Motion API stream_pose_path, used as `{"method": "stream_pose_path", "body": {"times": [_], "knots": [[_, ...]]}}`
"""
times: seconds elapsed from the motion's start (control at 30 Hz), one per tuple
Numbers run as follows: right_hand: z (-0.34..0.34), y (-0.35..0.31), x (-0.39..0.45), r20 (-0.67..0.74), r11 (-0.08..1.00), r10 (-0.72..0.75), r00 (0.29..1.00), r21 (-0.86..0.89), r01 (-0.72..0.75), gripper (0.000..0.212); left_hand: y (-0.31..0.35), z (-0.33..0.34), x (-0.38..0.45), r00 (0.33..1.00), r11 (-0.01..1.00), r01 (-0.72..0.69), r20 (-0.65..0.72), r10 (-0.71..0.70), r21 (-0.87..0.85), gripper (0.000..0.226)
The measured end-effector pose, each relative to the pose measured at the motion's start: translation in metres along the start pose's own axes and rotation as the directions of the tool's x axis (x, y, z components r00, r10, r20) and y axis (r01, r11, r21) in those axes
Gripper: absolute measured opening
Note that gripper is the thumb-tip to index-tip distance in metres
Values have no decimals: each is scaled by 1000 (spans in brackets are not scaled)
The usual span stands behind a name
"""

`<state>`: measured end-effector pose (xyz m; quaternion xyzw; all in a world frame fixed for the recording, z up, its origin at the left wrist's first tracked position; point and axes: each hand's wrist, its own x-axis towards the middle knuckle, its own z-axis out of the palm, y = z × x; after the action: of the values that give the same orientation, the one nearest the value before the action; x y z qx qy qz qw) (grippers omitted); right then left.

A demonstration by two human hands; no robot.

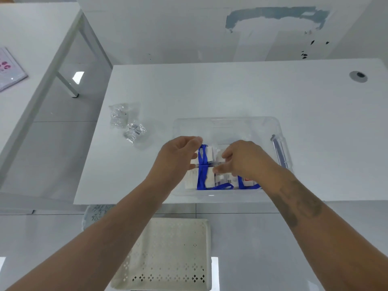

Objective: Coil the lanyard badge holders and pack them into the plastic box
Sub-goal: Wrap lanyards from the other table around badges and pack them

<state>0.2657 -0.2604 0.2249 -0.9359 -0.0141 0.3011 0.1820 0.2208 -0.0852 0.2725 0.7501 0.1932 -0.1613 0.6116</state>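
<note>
White tables filled the room, and the nearest table (231, 91) carried everything in use. At its left side lay two crumpled clear wrappers (128, 122), empty as far as could be seen. Just right of them the left hand (178, 158) hovered over the near left corner of the clear plastic box (228, 120), fingers curled, thumb and fingertips pinching the edge of a badge holder (206, 153) wound with blue lanyard (202, 164). More wrapped holders lay packed along the near wall of the box, their blue straps (222, 187) showing through the plastic. The right hand (241, 159) reached into the middle of the box, fingers bent and pinching the same holder from the other side. Farther right, the box's latch handle (278, 148) stood against its wall. Below the table edge sat a white perforated basket (168, 253).

The holder looked light and fairly stiff, slick on its clear faces, while the strap was soft and likely to slip loose. Gripping by both short edges, with a finger over the wound strap, would probably keep the coil together while it was set down.
</note>
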Motion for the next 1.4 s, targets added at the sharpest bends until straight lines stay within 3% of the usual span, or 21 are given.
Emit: {"method": "stream_pose_path", "body": {"times": [0.07, 0.2, 0.33, 0.57, 0.7, 0.93, 1.4], "knots": [[-2, 2, -12, -123, 994, -1, 992, 105, 14, 50, -4, -16, -8, 998, 998, -60, -30, 59, -33, 22], [9, -22, -48, -406, 873, -47, 913, 427, 235, 29, -19, -61, -25, 978, 983, -179, -119, 173, -38, 21], [38, -75, -77, -510, 750, -49, 859, 549, 369, 27, -43, -115, -37, 959, 974, -224, -169, 228, 43, 20], [118, -208, -95, -531, 765, -105, 841, 497, 410, 40, -101, -250, -56, 942, 955, -264, -180, 285, 134, 21], [166, -287, -103, -534, 767, -60, 843, 516, 381, 45, -130, -337, -64, 951, 947, -270, -104, 290, 174, 22], [209, -389, -108, -524, 800, -55, 850, 487, 352, 52, -152, -457, -70, 943, 926, -309, -57, 328, 218, 40], [241, -483, -82, -427, 819, -129, 895, 464, 339, 58, -186, -544, -51, 952, 932, -236, -128, 278, 274, 44]]}}
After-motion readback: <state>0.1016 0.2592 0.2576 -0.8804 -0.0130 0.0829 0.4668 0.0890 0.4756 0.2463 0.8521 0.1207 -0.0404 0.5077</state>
